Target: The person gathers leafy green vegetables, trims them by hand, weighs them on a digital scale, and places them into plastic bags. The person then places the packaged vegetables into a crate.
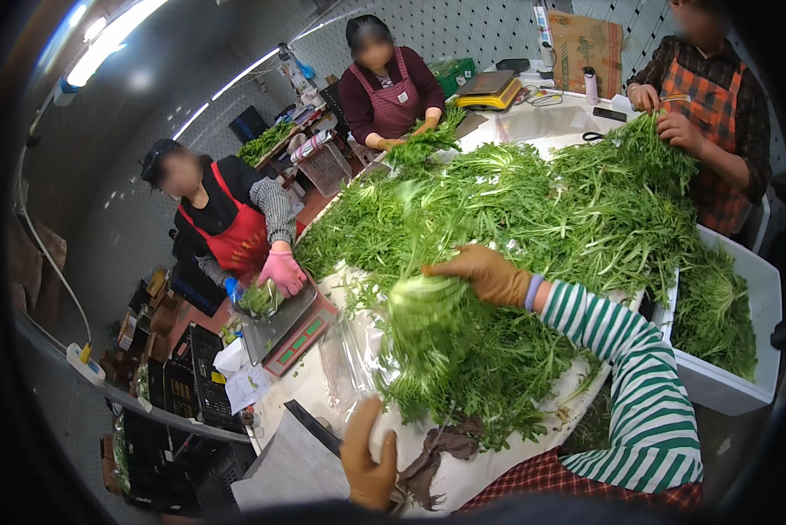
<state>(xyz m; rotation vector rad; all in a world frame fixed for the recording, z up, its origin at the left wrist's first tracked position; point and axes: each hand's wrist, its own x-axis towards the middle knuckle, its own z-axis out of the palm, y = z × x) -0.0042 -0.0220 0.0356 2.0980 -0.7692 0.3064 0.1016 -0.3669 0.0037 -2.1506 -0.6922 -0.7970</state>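
Observation:
My right hand [485, 275], in a brown glove, grips a bunch of frilly leafy greens [426, 305]. The bunch is blurred, and its leaves hang above the near pile of greens [491, 374]. Low in the view, my left hand [370, 459] wears the same kind of glove; its thumb and fingers are apart and nothing is in it. Just right of it a crumpled brown cloth [435, 459] lies on the white table [498, 462]. Clear plastic bags [350, 361] lie beyond my left hand, left of the pile.
At left, a co-worker's pink-gloved hand [283, 272] is at bagged greens on a digital scale [298, 335]. Two more people handle greens across the table. A white foam box [714, 380] of greens stands at right. Black crates [202, 374] are stacked left; a yellow scale [489, 92] stands far back.

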